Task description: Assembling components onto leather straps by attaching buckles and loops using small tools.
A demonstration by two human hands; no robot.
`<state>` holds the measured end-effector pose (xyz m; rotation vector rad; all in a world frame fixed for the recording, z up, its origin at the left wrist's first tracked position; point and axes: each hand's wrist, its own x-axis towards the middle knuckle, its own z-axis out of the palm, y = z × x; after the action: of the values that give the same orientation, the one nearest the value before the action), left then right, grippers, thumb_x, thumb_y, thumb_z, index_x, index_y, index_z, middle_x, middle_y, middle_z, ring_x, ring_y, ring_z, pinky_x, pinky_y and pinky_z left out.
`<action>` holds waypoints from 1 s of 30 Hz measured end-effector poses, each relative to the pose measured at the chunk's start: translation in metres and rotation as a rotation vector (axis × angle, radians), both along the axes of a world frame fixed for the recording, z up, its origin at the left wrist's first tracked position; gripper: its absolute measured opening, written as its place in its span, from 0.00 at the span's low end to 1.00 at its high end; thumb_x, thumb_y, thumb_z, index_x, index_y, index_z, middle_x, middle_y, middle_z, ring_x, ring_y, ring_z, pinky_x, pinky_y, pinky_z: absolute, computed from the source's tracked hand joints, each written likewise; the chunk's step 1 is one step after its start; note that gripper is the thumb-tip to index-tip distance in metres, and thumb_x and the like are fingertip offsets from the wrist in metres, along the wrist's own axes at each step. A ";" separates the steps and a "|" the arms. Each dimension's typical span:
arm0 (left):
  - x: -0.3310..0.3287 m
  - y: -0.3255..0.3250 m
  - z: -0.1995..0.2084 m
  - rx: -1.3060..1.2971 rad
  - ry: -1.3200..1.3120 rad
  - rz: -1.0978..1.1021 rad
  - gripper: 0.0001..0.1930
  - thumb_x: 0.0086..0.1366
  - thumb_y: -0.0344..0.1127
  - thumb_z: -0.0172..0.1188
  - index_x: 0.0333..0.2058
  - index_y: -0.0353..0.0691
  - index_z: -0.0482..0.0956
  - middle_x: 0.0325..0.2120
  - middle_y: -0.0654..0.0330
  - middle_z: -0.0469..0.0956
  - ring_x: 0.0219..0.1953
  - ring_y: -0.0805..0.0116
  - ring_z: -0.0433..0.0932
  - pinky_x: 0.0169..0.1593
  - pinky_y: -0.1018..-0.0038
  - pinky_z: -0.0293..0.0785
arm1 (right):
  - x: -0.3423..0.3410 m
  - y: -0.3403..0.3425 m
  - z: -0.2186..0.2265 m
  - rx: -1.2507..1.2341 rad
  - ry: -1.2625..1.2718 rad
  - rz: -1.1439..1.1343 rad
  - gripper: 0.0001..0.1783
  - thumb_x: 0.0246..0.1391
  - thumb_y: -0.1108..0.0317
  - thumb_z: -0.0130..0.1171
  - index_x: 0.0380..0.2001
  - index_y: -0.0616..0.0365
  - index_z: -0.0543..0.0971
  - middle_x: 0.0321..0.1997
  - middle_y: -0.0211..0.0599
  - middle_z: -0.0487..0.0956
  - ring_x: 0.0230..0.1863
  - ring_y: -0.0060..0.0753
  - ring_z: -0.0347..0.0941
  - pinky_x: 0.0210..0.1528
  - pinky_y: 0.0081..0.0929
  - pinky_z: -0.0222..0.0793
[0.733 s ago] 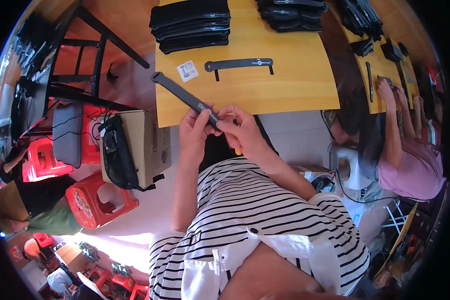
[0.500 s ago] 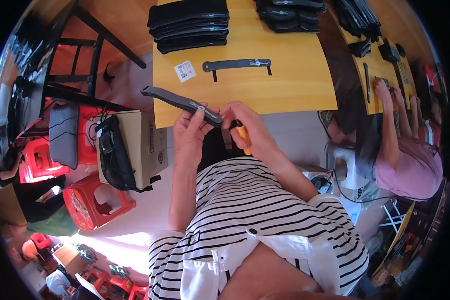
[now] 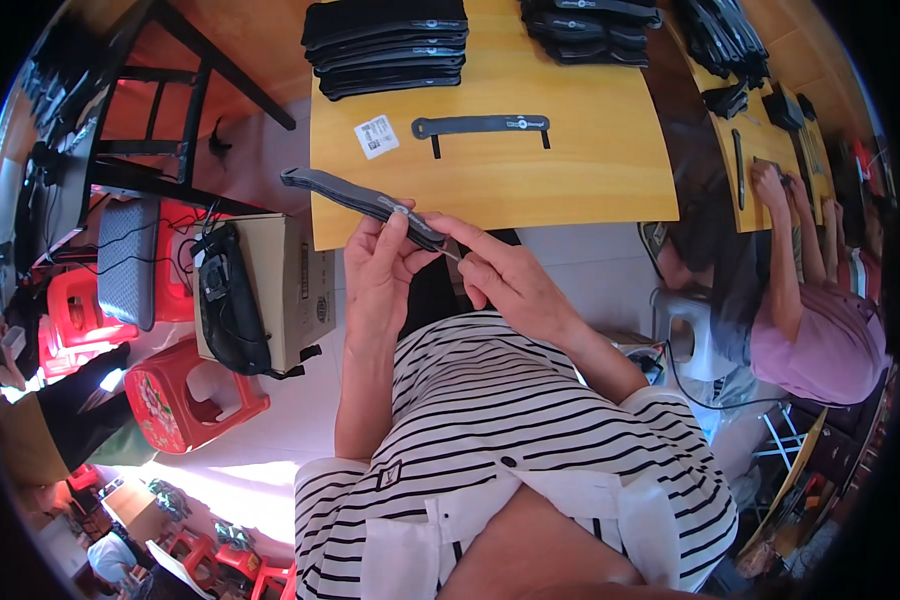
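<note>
My left hand (image 3: 378, 265) pinches a layered stack of dark grey straps (image 3: 340, 192), its thumb on top, the free end pointing to the upper left. At the near end, my right hand (image 3: 515, 275) is closed around a tool with a thin metal tip (image 3: 452, 256); fingers now cover its handle, and I cannot make out its exact kind. The right index finger reaches to the strap end beside the left fingers. Beyond my hands, one grey strap (image 3: 485, 125) lies on the wooden table (image 3: 570, 180), with two short black tabs below it.
A white printed label (image 3: 377, 137) lies left of that strap. Stacks of black straps (image 3: 385, 45) and more folded black pieces (image 3: 590, 30) stand at the back. A cardboard box (image 3: 290, 270) with a black bag (image 3: 232, 300) is at left. A co-worker (image 3: 820, 335) sits at right.
My right hand has turned and closed in on the strap end; the yellow handle, visible before, is now hidden and a metal tip shows. The left hand still holds the straps.
</note>
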<state>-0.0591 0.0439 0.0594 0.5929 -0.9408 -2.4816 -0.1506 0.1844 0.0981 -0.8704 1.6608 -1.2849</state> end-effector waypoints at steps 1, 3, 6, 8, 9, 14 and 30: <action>0.000 0.000 0.000 0.001 0.000 -0.002 0.11 0.63 0.32 0.49 0.41 0.31 0.68 0.30 0.54 0.76 0.32 0.67 0.79 0.35 0.76 0.79 | 0.000 0.000 0.000 0.016 0.019 0.016 0.25 0.56 0.75 0.37 0.58 0.53 0.60 0.25 0.27 0.69 0.19 0.14 0.59 0.24 0.13 0.58; -0.001 0.001 0.001 -0.009 -0.012 0.009 0.11 0.63 0.32 0.50 0.41 0.31 0.68 0.30 0.54 0.76 0.32 0.69 0.79 0.35 0.77 0.80 | 0.000 0.000 -0.004 -0.010 -0.025 0.002 0.25 0.56 0.75 0.37 0.58 0.53 0.61 0.26 0.27 0.70 0.19 0.14 0.59 0.23 0.12 0.58; -0.001 0.002 0.002 -0.010 -0.006 0.005 0.11 0.63 0.31 0.50 0.41 0.31 0.68 0.31 0.54 0.76 0.32 0.69 0.79 0.36 0.77 0.79 | 0.000 0.001 -0.008 -0.039 -0.072 -0.019 0.25 0.55 0.76 0.37 0.58 0.53 0.62 0.26 0.27 0.70 0.19 0.14 0.59 0.22 0.12 0.58; -0.002 0.003 0.004 -0.033 -0.006 0.015 0.11 0.63 0.31 0.50 0.42 0.31 0.68 0.31 0.53 0.76 0.32 0.69 0.79 0.36 0.77 0.79 | -0.001 0.000 -0.008 -0.041 -0.075 -0.026 0.25 0.55 0.76 0.37 0.57 0.53 0.62 0.27 0.27 0.70 0.19 0.14 0.59 0.22 0.12 0.58; -0.002 0.004 0.004 -0.057 -0.007 0.025 0.11 0.63 0.31 0.50 0.42 0.31 0.68 0.32 0.52 0.76 0.33 0.69 0.78 0.36 0.77 0.79 | -0.001 0.000 -0.006 -0.032 -0.048 -0.024 0.25 0.55 0.76 0.38 0.57 0.53 0.63 0.25 0.26 0.70 0.18 0.14 0.58 0.22 0.12 0.58; -0.001 0.007 0.004 -0.136 -0.018 0.081 0.11 0.62 0.30 0.50 0.42 0.31 0.67 0.33 0.51 0.76 0.33 0.69 0.78 0.36 0.79 0.78 | 0.000 -0.001 -0.003 0.004 0.015 -0.013 0.24 0.55 0.76 0.39 0.57 0.53 0.63 0.18 0.24 0.66 0.17 0.14 0.57 0.21 0.12 0.58; -0.001 0.015 -0.001 -0.176 -0.078 0.168 0.11 0.62 0.29 0.50 0.43 0.33 0.66 0.36 0.52 0.76 0.36 0.70 0.77 0.38 0.78 0.77 | -0.002 0.000 -0.014 -0.008 -0.074 -0.058 0.24 0.56 0.75 0.40 0.58 0.51 0.63 0.16 0.22 0.62 0.17 0.13 0.55 0.21 0.10 0.55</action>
<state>-0.0599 0.0593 0.0583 0.6840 -1.0785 -2.2149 -0.1527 0.1840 0.0840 -0.7751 1.6348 -1.3477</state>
